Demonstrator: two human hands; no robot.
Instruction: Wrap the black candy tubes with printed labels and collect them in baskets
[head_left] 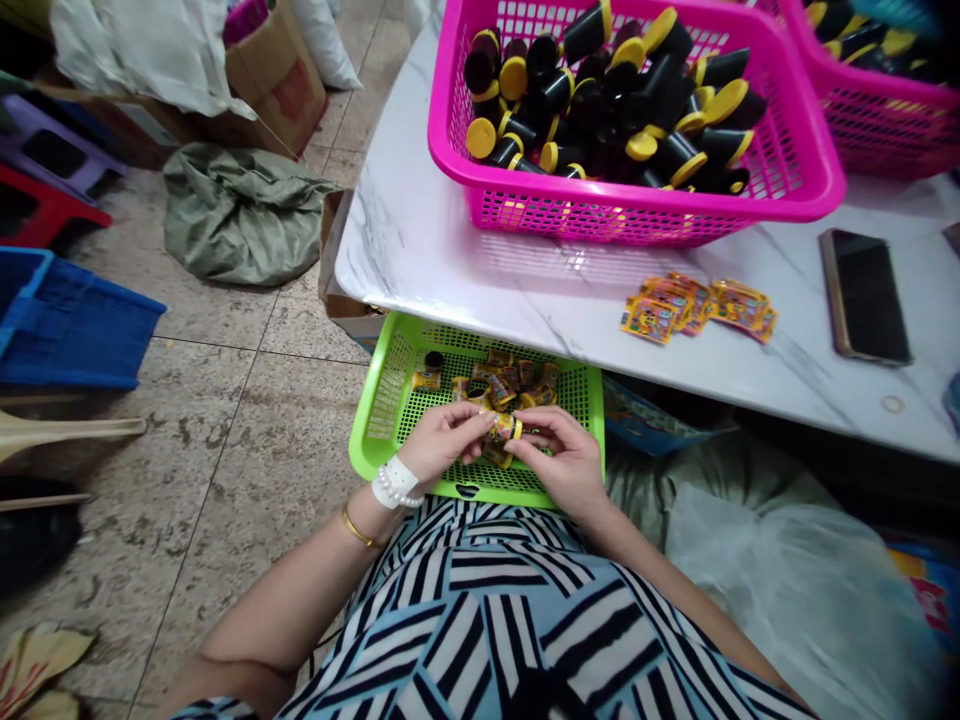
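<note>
Forearms (289, 600) bent inward over green plastic tray (373, 440); left hand (442, 445) and right hand (559, 462) both pinch small labelled cylinder (504, 428); its ends mostly hidden by fingers (469, 422)

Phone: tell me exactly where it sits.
In the head view, the smartphone lies on the right of the marble table, right of the yellow printed packets, below the second pink basket.

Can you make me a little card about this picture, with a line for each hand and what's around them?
Left hand: holding a small labelled jar
Right hand: holding the same jar
Under hands: green tray with more labelled jars
On marble table: pink basket of black jars with yellow lids, paper labels, phone
</note>
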